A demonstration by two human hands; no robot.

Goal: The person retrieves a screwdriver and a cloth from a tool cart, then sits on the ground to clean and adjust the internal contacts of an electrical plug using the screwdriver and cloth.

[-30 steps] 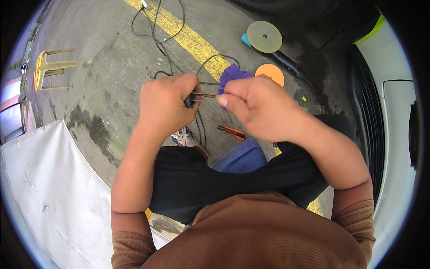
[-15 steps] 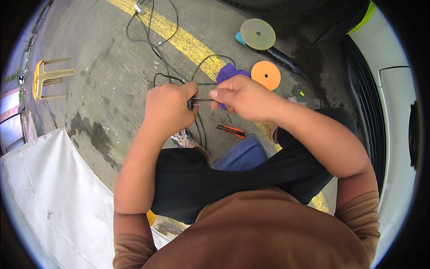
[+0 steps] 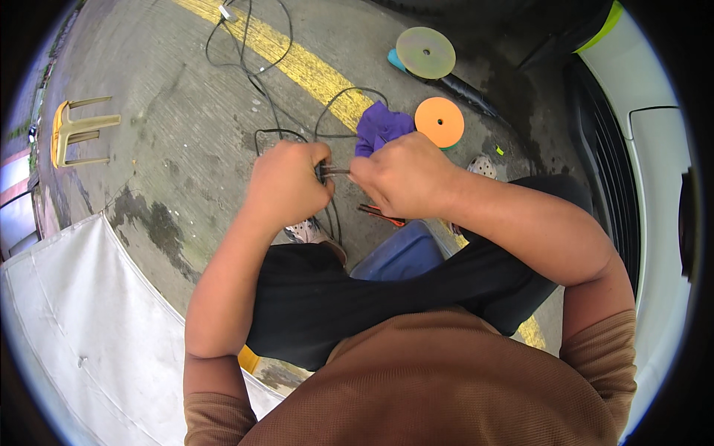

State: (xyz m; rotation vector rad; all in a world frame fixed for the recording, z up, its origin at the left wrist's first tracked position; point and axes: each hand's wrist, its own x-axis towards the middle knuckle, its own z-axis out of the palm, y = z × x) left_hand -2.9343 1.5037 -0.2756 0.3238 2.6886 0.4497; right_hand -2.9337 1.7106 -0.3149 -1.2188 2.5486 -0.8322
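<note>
Hands: left hand (image 3: 286, 186) clenched on black cable (image 3: 327, 119), right hand (image 3: 401, 175) pinching its metal tip (image 3: 336, 171) at three o'clock—could slip.

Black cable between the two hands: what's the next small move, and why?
Probably a short, steady pull with the right hand while the left hand keeps its grip. Both fists are closed and almost touching, with only a short stretch of the black cable showing between them, so there is little room for a bigger motion. What the fingers do at the cable end is hidden.
</note>
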